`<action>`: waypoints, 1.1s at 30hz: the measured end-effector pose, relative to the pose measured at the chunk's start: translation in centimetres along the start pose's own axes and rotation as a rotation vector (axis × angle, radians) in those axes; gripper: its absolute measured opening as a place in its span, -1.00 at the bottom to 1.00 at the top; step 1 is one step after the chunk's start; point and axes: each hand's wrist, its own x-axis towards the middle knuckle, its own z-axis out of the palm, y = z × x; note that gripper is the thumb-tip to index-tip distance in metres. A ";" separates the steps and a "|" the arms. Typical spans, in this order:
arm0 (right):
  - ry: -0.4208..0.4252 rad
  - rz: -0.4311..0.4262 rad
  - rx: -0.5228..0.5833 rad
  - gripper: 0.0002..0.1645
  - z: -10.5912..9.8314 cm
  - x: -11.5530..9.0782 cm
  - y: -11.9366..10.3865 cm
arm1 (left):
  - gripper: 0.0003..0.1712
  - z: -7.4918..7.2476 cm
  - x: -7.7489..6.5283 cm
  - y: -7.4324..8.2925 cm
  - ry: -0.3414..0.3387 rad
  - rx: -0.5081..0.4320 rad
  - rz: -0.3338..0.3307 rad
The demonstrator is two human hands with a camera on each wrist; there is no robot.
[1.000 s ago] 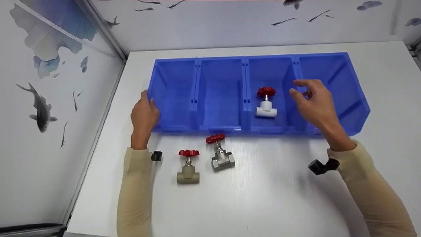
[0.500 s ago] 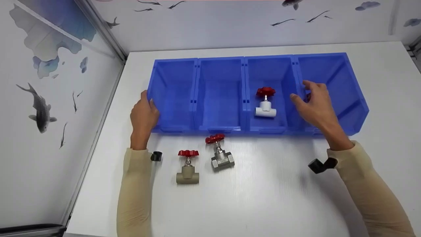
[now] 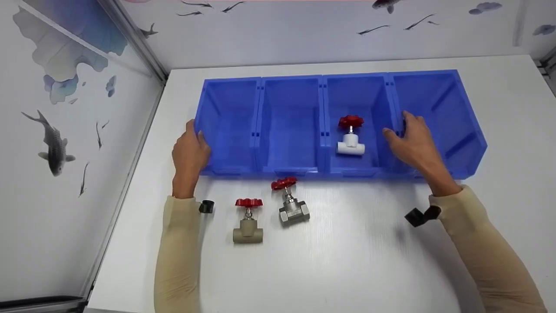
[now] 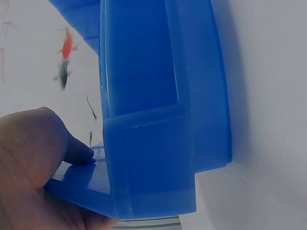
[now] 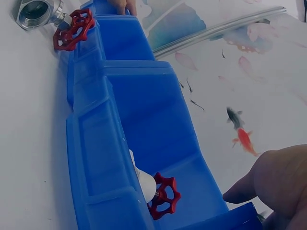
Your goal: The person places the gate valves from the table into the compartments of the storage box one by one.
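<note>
Blue plastic storage bins (image 3: pixel 290 170) stand joined in a row on the white table. My left hand (image 3: pixel 190 150) grips the outer wall of the leftmost bin; in the left wrist view its thumb (image 4: pixel 79 151) lies over the rim. My right hand (image 3: pixel 415 143) straddles the divider between the two rightmost bins, thumb on one side and fingers on the other. Inside the third bin sits a white valve (image 3: pixel 351 144) with a red handwheel. In front of the row lie a tan valve (image 3: pixel 248 230) and a metal valve (image 3: pixel 294 211), both with red handwheels.
The white table (image 3: pixel 347 261) carries everything. A patterned panel (image 3: pixel 78 152) rises at the left, and another patterned wall (image 3: pixel 282 34) stands behind the bins. A black wrist mount (image 3: pixel 417 217) sticks out from the right sleeve.
My right hand has moved from above the divider down onto it, its fingers dropping into the rightmost bin. The left hand, bins and valves look the same.
</note>
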 end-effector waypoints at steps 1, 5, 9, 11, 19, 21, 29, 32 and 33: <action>0.000 -0.001 -0.010 -0.01 0.0 0.1 0.1 | -0.47 0.0 0.0 0.0 0.001 -0.001 0.003; 0.007 -0.025 -0.044 -0.06 0.3 0.2 0.3 | -0.48 0.0 -0.1 0.1 0.011 0.004 0.007; 0.016 -0.040 -0.049 -0.16 0.4 0.2 0.4 | -0.48 0.1 -0.1 0.1 0.017 0.005 0.006; 0.022 -0.044 -0.053 -0.21 0.4 0.2 0.4 | -0.48 0.1 -0.1 0.1 0.016 0.002 0.005; 0.021 -0.027 -0.071 -0.23 0.6 0.5 0.7 | -0.47 0.0 0.0 0.1 0.010 0.003 -0.006; 0.018 -0.025 -0.070 -0.22 0.6 0.5 0.8 | -0.47 0.0 0.0 0.1 0.013 0.002 -0.009; 0.051 -0.039 -0.101 -0.24 1.0 0.5 1.0 | -0.47 -0.1 -0.1 0.2 0.014 0.002 -0.011; 0.067 -0.053 -0.100 -0.26 1.1 0.5 1.0 | -0.46 0.0 -0.1 0.1 0.007 0.003 -0.010; 0.070 -0.056 -0.099 -0.26 1.1 0.4 1.0 | -0.46 0.0 -0.1 0.1 0.005 0.004 -0.011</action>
